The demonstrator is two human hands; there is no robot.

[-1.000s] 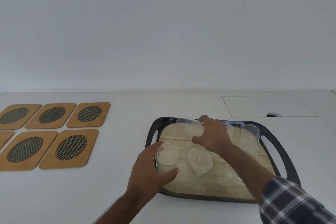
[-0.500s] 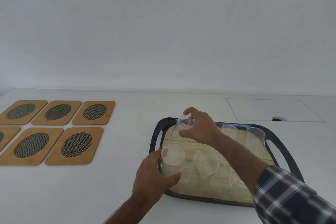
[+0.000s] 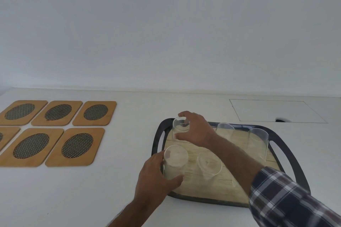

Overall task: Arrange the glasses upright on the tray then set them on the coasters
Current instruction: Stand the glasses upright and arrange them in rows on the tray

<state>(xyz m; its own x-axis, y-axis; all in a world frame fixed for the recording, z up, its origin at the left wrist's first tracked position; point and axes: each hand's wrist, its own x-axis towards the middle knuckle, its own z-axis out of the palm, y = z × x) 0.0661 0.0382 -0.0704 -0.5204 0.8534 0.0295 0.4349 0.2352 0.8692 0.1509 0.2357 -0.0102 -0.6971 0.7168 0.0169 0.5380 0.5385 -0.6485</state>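
Low in the frame, a dark-rimmed tray (image 3: 293, 160) holds clear glasses. The left hand (image 3: 153, 178) wraps around the near-left glass (image 3: 174, 160); the right hand (image 3: 195, 131) grips the far-left glass (image 3: 180, 129), its base tilted toward the camera. Wooden coasters (image 3: 55, 131) lie at middle left on the white table (image 3: 73, 199).

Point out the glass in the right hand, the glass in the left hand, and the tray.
Glass in right hand (image 3: 180, 127): head view, its base.
Glass in left hand (image 3: 175, 155): head view, its top.
Tray (image 3: 297, 164): head view, right dark rim.

Coasters (image 3: 55, 131) lie left of the glass-laden tray (image 3: 299, 177)
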